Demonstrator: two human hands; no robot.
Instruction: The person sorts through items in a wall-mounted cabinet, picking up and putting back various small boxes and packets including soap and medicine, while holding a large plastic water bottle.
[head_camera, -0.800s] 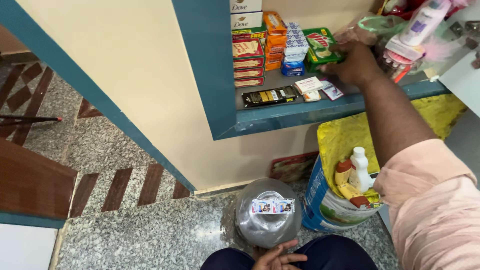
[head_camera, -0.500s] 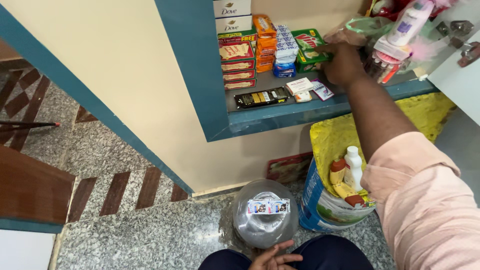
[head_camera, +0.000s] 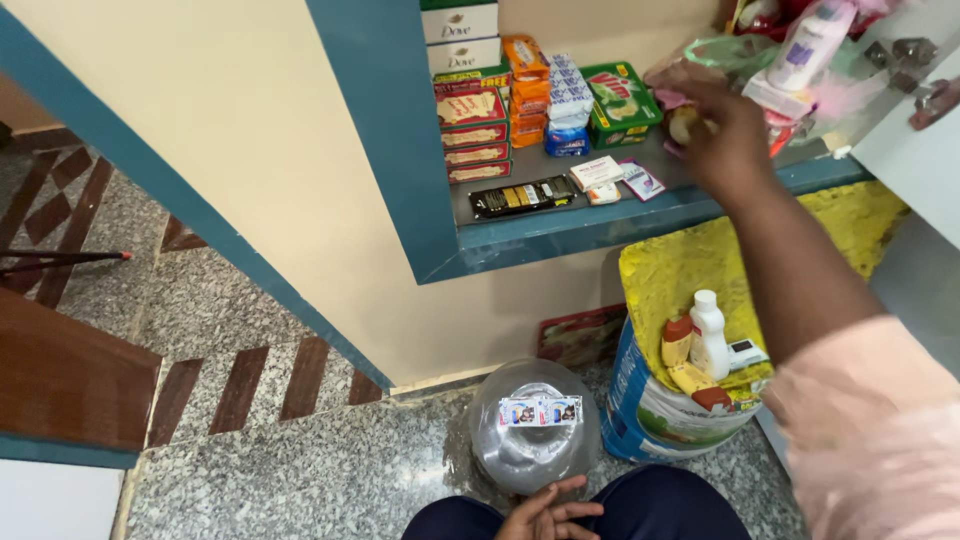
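Now | right hand (head_camera: 735, 140) grip closed on small pale object (head_camera: 684, 124) | left hand (head_camera: 545, 512) grip loose, touching plastic jar (head_camera: 533, 440)

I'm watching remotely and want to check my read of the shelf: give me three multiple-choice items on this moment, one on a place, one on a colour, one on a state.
1. Where does the left hand rest?
A. On the shelf
B. At the near edge of the clear plastic jar on the floor
C. Inside the yellow-lined bucket

2. What colour is the flat box beside the blue packets on the shelf?
A. Green
B. White
C. Black

3. How is the right hand at the shelf?
A. Lying flat and empty
B. Fingers curled about a small pale thing
C. Gripping the white bottle

Answers:
1 B, its fingers lie by the jar's rim at the frame's bottom.
2 A, its top is green.
3 B, the pale thing shows between the fingers, though what it is cannot be told.
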